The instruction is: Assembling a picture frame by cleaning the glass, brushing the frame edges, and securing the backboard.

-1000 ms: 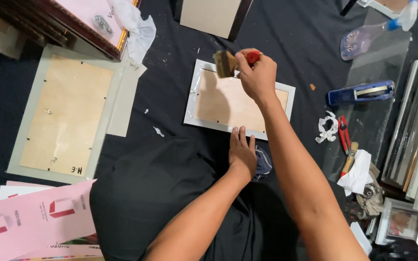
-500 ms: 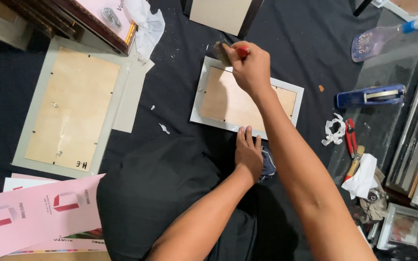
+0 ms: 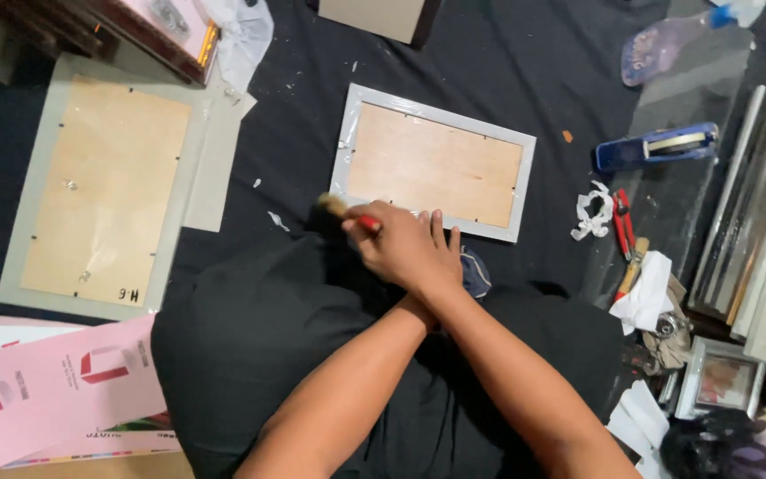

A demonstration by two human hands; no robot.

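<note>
We find the right hand (image 3: pixel 401 251) gripping a red-handled brush (image 3: pixel 345 213) at the near edge of the grey picture frame (image 3: pixel 433 162); left hand (image 3: pixel 448 251) beneath it, grip indeterminable.

Left hand (image 3: pixel 448 257) mostly hidden under right hand (image 3: pixel 401 253); only fingertips show. Brush (image 3: pixel 347 213) handle buried in right fist. Blue object (image 3: pixel 476 273) behind wrists, kind unclear. Pink sheets (image 3: pixel 46 390), spray bottle (image 3: pixel 684 44), stacked frames (image 3: pixel 755 204) cut by edges.

Bare forearms without sleeves, black clothing over the lap, no rings or watch visible
</note>
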